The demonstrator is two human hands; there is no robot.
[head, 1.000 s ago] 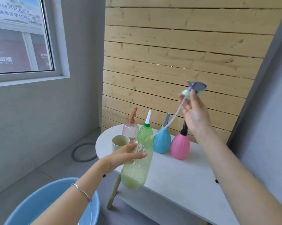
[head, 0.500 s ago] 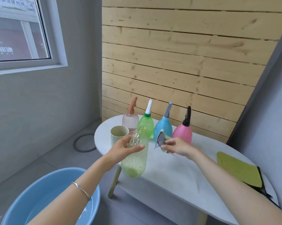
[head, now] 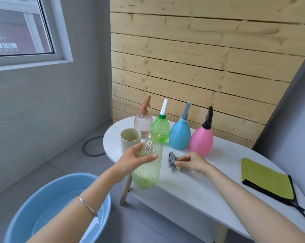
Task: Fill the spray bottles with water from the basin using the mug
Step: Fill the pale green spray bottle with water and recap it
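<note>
The left hand [head: 130, 162] wraps its fingers [head: 136, 149] and thumb round a ribbed, translucent pale-green bottle [head: 146, 174], tilted over the edge of the smooth white counter [head: 209, 183]. At the bottle's 3 o'clock, the right hand [head: 192, 163] pinches a grey plastic spray head [head: 172, 159] against the counter. The matte beige mug [head: 130, 139] stands at the bottle's 11 o'clock. The round blue basin [head: 64, 179], holding water, sits on the floor at 7 o'clock.

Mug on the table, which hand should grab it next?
Probably the right. The left hand grips the bottle, so it's busy. The right hand only pinches the spray head, down at the table, and could drop it and reach the mug.
</note>
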